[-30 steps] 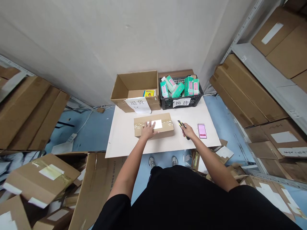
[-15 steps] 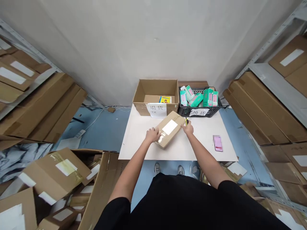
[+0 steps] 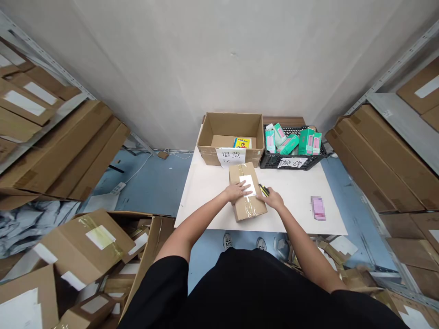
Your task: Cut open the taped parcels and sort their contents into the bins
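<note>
Fingers spread, the left hand [image 3: 238, 190] lies across the top of a taped cardboard parcel [image 3: 244, 204], pressing on it rather than gripping, its fingertips over the white label [image 3: 251, 182]. Curled around a black-and-yellow utility knife [image 3: 264, 190], the right hand [image 3: 273, 198] sits at the parcel's right edge; whether the blade is out cannot be made out. Plain brown and oblong, the parcel is at the near part of the white table [image 3: 295, 208], one short end toward the person and turned slightly askew. Glossy clear tape runs lengthwise along its top, catching light at the near end, and the label covers the middle. Just beyond its far end stands an open carton [image 3: 207, 157] with a handwritten paper sign [image 3: 230, 155]; right of that, a black plastic crate [image 3: 269, 162] holds green-and-pink boxes [image 3: 305, 141].
</note>
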The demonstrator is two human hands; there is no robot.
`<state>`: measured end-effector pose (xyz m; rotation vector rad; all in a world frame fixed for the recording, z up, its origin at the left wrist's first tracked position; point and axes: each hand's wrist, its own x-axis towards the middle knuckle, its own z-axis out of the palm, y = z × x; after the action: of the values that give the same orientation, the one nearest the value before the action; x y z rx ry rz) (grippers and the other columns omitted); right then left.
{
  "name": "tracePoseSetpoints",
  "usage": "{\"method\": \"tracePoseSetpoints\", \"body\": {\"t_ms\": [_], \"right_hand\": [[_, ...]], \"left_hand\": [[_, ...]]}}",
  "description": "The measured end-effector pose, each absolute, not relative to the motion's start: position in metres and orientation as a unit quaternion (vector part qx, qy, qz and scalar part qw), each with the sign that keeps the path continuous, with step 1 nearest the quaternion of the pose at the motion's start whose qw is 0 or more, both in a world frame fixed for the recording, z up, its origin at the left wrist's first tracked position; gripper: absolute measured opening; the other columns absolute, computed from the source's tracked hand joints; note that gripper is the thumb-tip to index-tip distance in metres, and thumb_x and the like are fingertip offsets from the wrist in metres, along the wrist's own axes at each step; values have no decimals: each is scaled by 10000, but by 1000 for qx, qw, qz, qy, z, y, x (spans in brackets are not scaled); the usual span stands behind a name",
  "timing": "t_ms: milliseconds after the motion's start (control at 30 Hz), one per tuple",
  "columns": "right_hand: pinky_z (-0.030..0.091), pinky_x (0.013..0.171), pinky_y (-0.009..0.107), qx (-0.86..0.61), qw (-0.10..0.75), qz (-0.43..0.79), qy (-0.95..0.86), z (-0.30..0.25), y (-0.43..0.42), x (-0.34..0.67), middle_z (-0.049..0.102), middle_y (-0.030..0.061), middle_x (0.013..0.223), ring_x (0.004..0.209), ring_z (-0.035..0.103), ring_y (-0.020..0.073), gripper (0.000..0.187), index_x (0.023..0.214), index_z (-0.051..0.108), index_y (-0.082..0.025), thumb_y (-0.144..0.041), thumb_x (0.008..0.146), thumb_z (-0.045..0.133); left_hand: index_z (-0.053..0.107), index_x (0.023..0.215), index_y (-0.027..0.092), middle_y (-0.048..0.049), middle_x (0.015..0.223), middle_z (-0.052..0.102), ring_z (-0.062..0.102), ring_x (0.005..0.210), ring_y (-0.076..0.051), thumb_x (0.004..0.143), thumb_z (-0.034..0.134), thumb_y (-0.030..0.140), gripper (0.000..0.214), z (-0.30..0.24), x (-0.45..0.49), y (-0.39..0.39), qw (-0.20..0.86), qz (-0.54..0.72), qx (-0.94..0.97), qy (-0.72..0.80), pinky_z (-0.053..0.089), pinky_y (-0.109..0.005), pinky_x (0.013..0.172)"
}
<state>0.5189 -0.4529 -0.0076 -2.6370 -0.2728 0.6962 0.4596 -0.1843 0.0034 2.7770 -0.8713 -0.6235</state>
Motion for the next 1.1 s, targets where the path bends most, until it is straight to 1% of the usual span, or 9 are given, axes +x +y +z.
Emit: {"method": "tracePoseSetpoints", "body": {"t_ms": [133, 300, 367, 467, 567, 667, 767, 933, 1100], "right_hand": [[547, 828, 352, -942, 180, 268, -92, -14, -467, 514, 770, 150, 1180, 1098, 744, 338, 782, 1316, 589, -226, -662, 740, 889], [545, 863, 347, -954, 152, 233, -113, 5, -460, 578, 747, 166, 1237, 1126, 724, 333, 851, 1338, 564, -209, -588, 686, 958], [540, 893, 346, -956, 160, 205, -133, 14, -468, 605, 734, 171, 1267, 1147, 712, 327, 720, 1334, 574, -202, -548, 792, 898], [534, 923, 342, -958, 221, 124, -132, 21, -499, 626, 735, 164, 1256, 1127, 716, 297, 401, 1343, 580, -201, -458, 1039, 624], [558, 819, 300, -937, 313, 127, -89, 14, -546, 619, 763, 89, 1021, 862, 757, 224, 321, 1373, 551, -205, -344, 1113, 426], [538, 604, 236, -878, 406, 249, -48, -3, -589, 596, 677, -27, 752, 549, 681, 157, 298, 1341, 543, -216, -361, 1099, 447], [483, 486, 201, -828, 446, 336, -52, -16, -611, 580, 588, -76, 612, 443, 613, 139, 285, 1199, 591, -224, -468, 1063, 532], [470, 487, 199, -830, 418, 353, -104, -15, -607, 581, 559, -81, 571, 428, 584, 133, 279, 1104, 633, -233, -494, 1062, 545], [455, 527, 221, -868, 340, 338, -131, 2, -594, 585, 640, -46, 659, 425, 592, 133, 267, 1214, 648, -227, -433, 1084, 539]], "left_hand": [[364, 1695, 298, -112, 1805, 203, 131, 1655, -446, 544, 976, 427, 1310, -10, 458, -197, 88, -222, 939, -246, 203, -552, 1318], [243, 1734, 285, -145, 1814, 146, 110, 1644, -484, 578, 962, 611, 1400, -10, 446, -246, 69, -204, 974, -69, 265, -581, 1277], [202, 1742, 249, -191, 1807, 139, 116, 1630, -520, 644, 889, 724, 1379, -13, 444, -283, 62, -183, 981, 8, 265, -629, 1255], [152, 1737, 107, -317, 1762, 167, 163, 1612, -544, 804, 689, 831, 1298, -23, 443, -341, 55, -134, 986, 82, 215, -666, 1255], [127, 1715, -6, -411, 1702, 219, 193, 1601, -559, 882, 543, 865, 1274, -35, 442, -380, 53, -99, 986, 122, 160, -689, 1262], [134, 1714, -12, -403, 1702, 229, 149, 1612, -567, 885, 484, 896, 1279, -40, 442, -390, 50, -101, 984, 135, 124, -695, 1275], [135, 1724, 16, -369, 1724, 217, 111, 1626, -549, 893, 452, 902, 1255, -38, 443, -383, 42, -130, 983, 124, 106, -674, 1290], [108, 1730, 32, -352, 1744, 170, 69, 1633, -541, 897, 470, 885, 1246, -28, 442, -379, 40, -169, 977, 124, 109, -661, 1295], [115, 1726, 23, -362, 1738, 181, 85, 1633, -538, 912, 464, 870, 1225, -22, 441, -383, 26, -176, 976, 129, 142, -651, 1290]]}}
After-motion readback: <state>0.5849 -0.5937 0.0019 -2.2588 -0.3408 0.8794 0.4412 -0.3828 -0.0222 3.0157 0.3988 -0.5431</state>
